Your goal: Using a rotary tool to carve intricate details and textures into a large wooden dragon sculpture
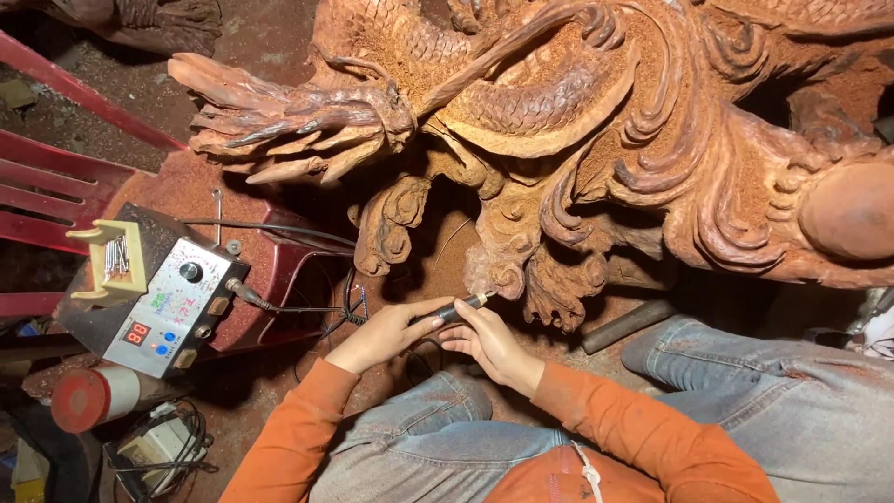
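Two hands share one rotary carving handpiece (458,308). Left of them, its control box (172,303) sits on a red stool (279,270). The left hand (386,333) curls closed around the rear; the right hand (484,340) pinches nearer the tip, seemingly at the carved scroll (494,275) just above. Bracing both wrists should steady the bit.

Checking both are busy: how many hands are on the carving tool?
2: the left hand grips the carving tool at its rear, the right hand beside it steadies its front. No other hands show.
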